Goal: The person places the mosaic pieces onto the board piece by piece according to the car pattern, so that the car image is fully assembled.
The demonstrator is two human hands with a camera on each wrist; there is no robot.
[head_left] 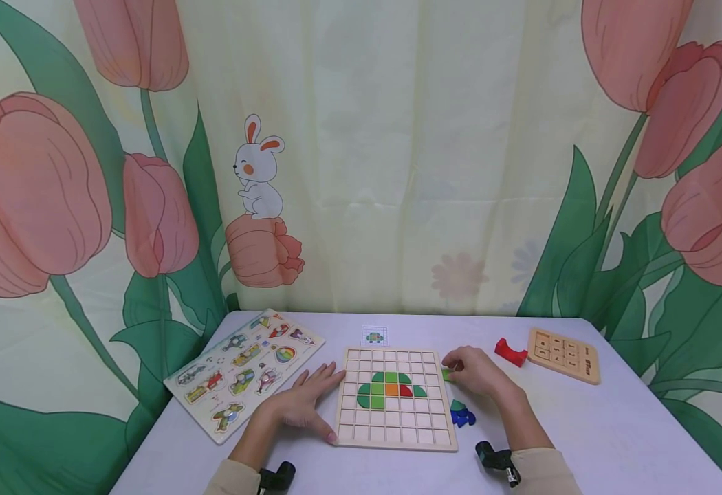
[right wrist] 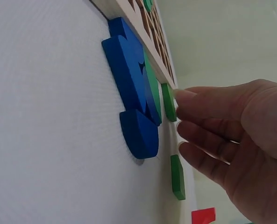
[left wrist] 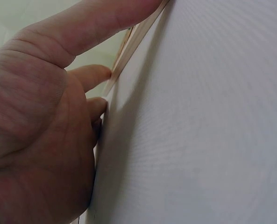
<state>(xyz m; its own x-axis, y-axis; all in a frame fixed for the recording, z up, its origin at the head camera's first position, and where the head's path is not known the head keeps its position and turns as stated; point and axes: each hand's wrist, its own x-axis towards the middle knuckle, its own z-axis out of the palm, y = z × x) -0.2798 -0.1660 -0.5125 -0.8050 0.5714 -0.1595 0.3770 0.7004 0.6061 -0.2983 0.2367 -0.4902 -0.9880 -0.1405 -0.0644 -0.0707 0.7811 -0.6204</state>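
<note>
A square wooden grid board (head_left: 398, 434) lies on the table with green, orange and red pieces (head_left: 390, 390) set in its middle. My left hand (head_left: 302, 399) is spread along its left side, thumb at the near left corner and fingertips at the left edge. In the left wrist view, the thumb and fingers of the left hand (left wrist: 40, 102) reach the wooden rim. My right hand (head_left: 475, 371) is at the board's right edge. Its fingertips are right at a small green block (right wrist: 168, 102), which lies beside the board in the right wrist view.
Blue blocks (head_left: 462, 416) lie by the board's right edge, another green block (right wrist: 177, 177) farther off. A red arched block (head_left: 511, 353) and a wooden number board (head_left: 564, 354) are at right. A picture puzzle board (head_left: 243, 371) lies left; a small pattern card (head_left: 375, 335) stands behind.
</note>
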